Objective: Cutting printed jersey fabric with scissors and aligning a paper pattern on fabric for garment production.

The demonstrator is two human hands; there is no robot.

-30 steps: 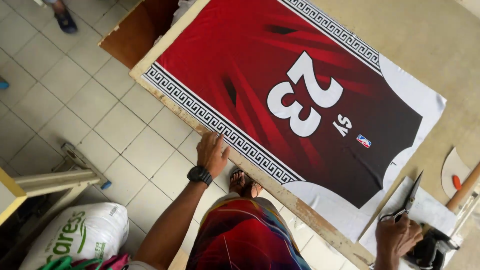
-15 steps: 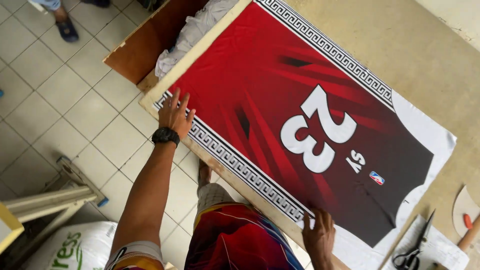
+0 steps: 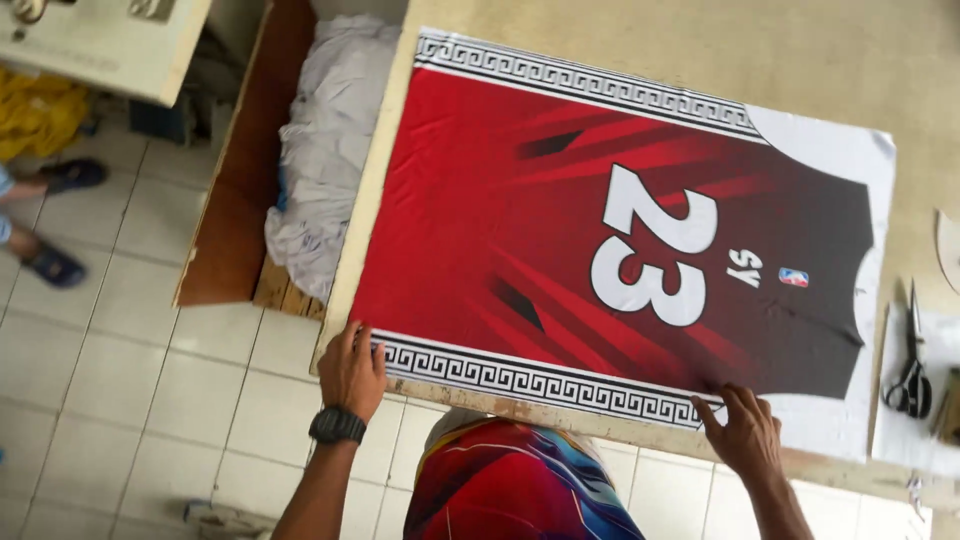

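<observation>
A red and dark printed jersey panel [image 3: 560,200] with white numerals and a black-and-white patterned border lies flat on a beige wooden table [image 3: 620,50]. My left hand [image 3: 352,370], with a black wristwatch, presses flat on the panel's near left corner at the table edge. My right hand [image 3: 742,432] rests with spread fingers on the near border further right. Neither hand holds anything.
Black scissors [image 3: 910,370] lie on white paper [image 3: 905,440] at the table's right. A heap of white cloth [image 3: 320,150] fills a brown box left of the table. Another person's sandalled feet [image 3: 55,220] stand on the tiled floor at far left.
My left hand slid along the near edge to the panel's left corner. My right hand left the scissors area and now rests on the near border. The view shifted left.
</observation>
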